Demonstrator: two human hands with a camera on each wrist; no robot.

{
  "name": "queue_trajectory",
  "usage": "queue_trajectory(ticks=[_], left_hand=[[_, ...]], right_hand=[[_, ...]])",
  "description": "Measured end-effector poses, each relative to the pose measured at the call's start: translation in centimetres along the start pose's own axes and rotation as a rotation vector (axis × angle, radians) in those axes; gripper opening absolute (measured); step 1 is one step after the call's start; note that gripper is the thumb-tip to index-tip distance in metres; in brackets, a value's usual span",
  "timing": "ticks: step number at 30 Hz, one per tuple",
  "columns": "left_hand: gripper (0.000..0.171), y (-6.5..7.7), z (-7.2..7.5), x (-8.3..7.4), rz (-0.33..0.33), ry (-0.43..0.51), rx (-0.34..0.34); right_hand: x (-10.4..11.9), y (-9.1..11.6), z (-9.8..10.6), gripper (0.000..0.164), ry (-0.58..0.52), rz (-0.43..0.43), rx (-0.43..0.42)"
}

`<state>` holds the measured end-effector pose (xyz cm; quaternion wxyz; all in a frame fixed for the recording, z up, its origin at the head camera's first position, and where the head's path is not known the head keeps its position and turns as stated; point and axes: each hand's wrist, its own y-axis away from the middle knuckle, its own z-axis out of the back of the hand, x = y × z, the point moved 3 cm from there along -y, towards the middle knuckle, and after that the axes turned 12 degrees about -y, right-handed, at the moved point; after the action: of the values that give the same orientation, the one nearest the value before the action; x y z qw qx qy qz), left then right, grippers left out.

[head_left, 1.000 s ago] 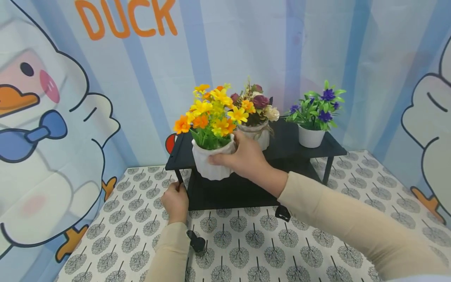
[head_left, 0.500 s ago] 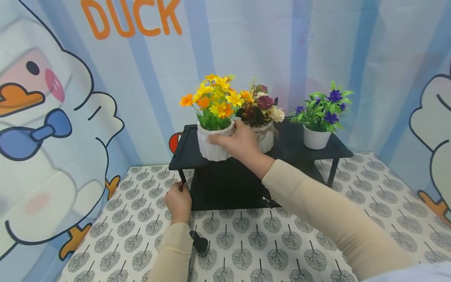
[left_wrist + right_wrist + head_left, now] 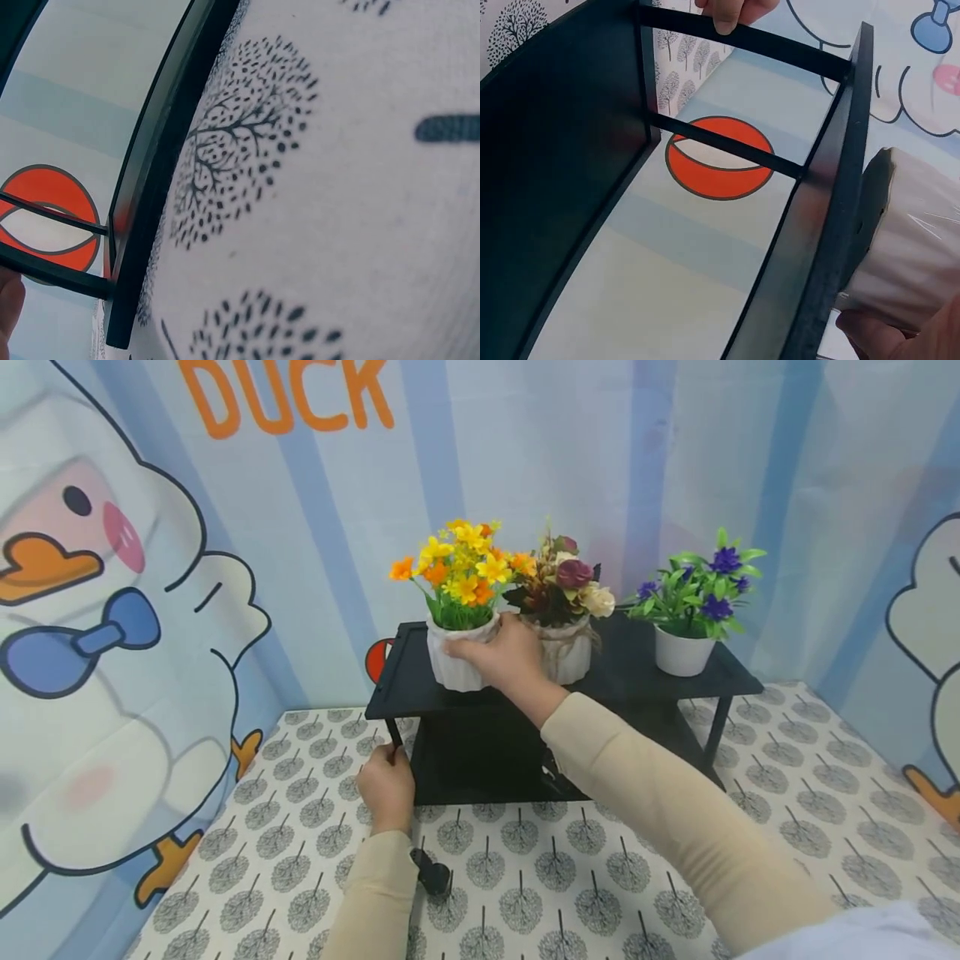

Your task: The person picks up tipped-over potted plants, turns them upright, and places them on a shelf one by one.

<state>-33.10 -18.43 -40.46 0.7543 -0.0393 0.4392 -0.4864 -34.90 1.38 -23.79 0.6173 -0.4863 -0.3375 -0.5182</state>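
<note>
At the left end of the black two-tier shelf (image 3: 626, 664), my right hand (image 3: 513, 660) grips a white ribbed flower pot (image 3: 447, 662) holding yellow and orange flowers (image 3: 465, 568). The thumb lies across the pot's front; the other fingers are mostly hidden behind it. In the right wrist view the pot (image 3: 915, 240) appears close by the edge of the upper board, its underside partly showing. My left hand (image 3: 387, 785) pinches the shelf's front left leg (image 3: 393, 732) below the top board. Only a fingertip of it shows in the left wrist view, beside the leg (image 3: 56, 274).
Right beside the held pot, a white pot with burgundy and cream roses (image 3: 573, 578) stands on the top board. Farther right stands a white pot with purple flowers (image 3: 684, 652). A tree-patterned cloth (image 3: 525, 877) lies below, and a duck-printed curtain (image 3: 525, 443) hangs behind.
My right hand has carried the yellow-flowered pot back from in front of the shelf's edge to above the top board at the left end. My left hand keeps its hold on the leg.
</note>
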Motion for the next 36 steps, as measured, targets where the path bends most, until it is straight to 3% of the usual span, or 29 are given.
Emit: queue_trajectory(ticks=[16, 27, 36], left_hand=[[0.016, 0.5, -0.5, -0.1, 0.003, -0.01, -0.005], [0.016, 0.6, -0.8, -0.2, -0.014, -0.004, -0.003], [0.017, 0.4, -0.6, 0.0, -0.004, -0.016, 0.01]], right_hand=[[-1.4, -0.4, -1.5, 0.085, -0.016, -0.056, -0.013], [-2.1, -0.6, -1.6, 0.08, -0.001, -0.02, -0.02], [-2.0, -0.2, -1.9, 0.097, -0.095, -0.136, 0.054]])
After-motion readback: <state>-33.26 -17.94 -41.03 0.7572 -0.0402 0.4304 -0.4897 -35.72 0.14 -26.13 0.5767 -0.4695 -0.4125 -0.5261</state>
